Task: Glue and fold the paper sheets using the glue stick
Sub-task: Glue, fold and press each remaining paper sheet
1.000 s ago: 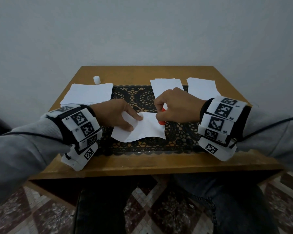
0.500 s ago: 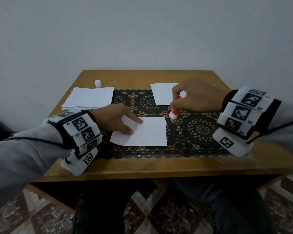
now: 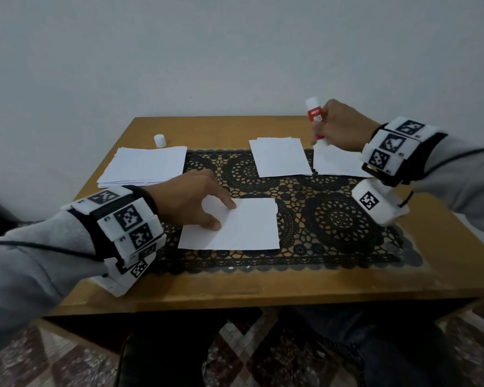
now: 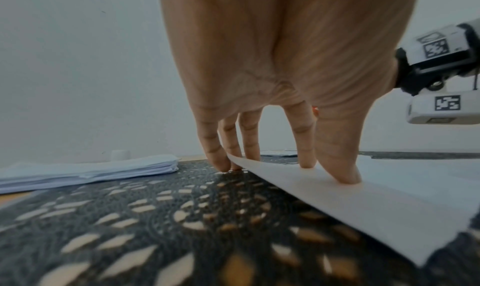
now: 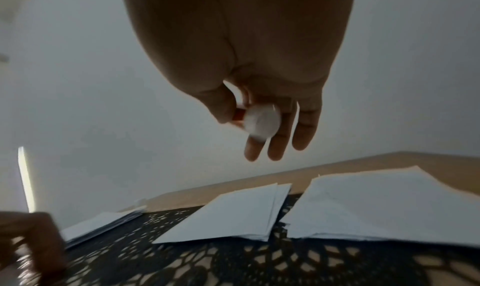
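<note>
One white paper sheet (image 3: 243, 227) lies flat on the black lace mat (image 3: 333, 219) near the table's front. My left hand (image 3: 196, 202) presses the sheet's left part with straight fingertips (image 4: 348, 177); the paper sheet (image 4: 363, 204) runs under them. My right hand (image 3: 344, 127) is raised over the back right of the table and grips the red and white glue stick (image 3: 316, 118), upright above the right pile. In the right wrist view the thumb and fingers pinch the glue stick (image 5: 262, 120), its white end facing the camera.
A thick stack of sheets (image 3: 146, 166) lies at the back left with the white glue cap (image 3: 160, 141) behind it. Two smaller piles sit at the back: a middle pile (image 3: 280, 157) and a right pile (image 3: 338, 163). The wooden table (image 3: 235, 286) ends close to my legs.
My right hand has lifted the glue stick off the sheet's right edge and carried it up and back to the right. The left hand stays on the sheet.
</note>
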{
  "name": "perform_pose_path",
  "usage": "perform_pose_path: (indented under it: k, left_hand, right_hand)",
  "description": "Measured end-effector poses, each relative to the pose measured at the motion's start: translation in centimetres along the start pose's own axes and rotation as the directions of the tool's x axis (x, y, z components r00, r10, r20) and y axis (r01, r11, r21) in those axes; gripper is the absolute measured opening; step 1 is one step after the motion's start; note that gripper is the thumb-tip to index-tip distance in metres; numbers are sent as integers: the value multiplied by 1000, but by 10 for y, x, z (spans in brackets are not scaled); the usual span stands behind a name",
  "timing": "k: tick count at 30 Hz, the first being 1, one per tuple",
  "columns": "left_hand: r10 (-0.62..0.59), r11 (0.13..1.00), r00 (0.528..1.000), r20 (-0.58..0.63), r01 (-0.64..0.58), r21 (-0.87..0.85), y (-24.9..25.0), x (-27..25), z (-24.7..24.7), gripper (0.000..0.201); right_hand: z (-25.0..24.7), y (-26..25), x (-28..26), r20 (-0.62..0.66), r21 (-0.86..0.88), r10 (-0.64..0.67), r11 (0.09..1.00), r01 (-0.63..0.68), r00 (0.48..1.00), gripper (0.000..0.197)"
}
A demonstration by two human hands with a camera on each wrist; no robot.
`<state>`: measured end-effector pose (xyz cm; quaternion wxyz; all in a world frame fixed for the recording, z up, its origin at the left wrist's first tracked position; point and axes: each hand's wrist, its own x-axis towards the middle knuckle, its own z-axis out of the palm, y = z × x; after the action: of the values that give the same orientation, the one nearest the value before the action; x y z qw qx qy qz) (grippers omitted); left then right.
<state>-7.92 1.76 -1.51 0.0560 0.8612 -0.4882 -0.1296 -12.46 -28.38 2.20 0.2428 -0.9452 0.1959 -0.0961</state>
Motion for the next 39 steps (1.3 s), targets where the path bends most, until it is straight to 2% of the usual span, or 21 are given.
perform_pose_path:
  k: [2, 5, 8, 13, 23, 29, 33, 36, 39]
  left_hand:
    - [15, 1000, 1000, -1, -15, 1, -1, 1, 0, 48]
    - [9, 1000, 1000, 14, -10, 17, -4, 4, 0, 49]
    - [18, 999, 1000, 25, -19, 42, -5, 5, 0, 50]
    - [57, 995, 998, -5, -57, 80, -5, 3, 0, 48]
    - [101, 986, 994, -48, -93, 140, -7, 4, 1, 56]
    - [76, 986, 996, -45, -68, 150, -5, 3, 2, 54]
    - [4, 999, 998, -67, -2, 38, -7, 3, -1, 48]
    - [-35, 999, 994, -108, 31, -31, -10, 4, -3, 39]
    - [-52, 996, 989, -138, 41, -79, -11, 4, -5, 30]
  right_hand:
    - [8, -8, 6, -34, 106, -3, 994, 7, 999, 24]
    - [20, -28, 17, -75, 177, -70, 981, 82, 995, 26]
    - [37, -54, 29, -75, 237, -86, 966, 101, 993, 30]
    - [71, -91, 54, -65, 74, -116, 990, 121, 991, 30]
    - [103, -113, 88, -1, -97, -81, 992, 81, 997, 45]
    - [99, -106, 92, 39, -68, -66, 995, 69, 997, 46]
    - [71, -93, 79, 32, -88, -72, 993, 75, 997, 40]
    - [40, -68, 61, 64, -236, -93, 966, 105, 994, 31]
    - [15, -32, 39, 137, -433, -100, 889, 150, 986, 24]
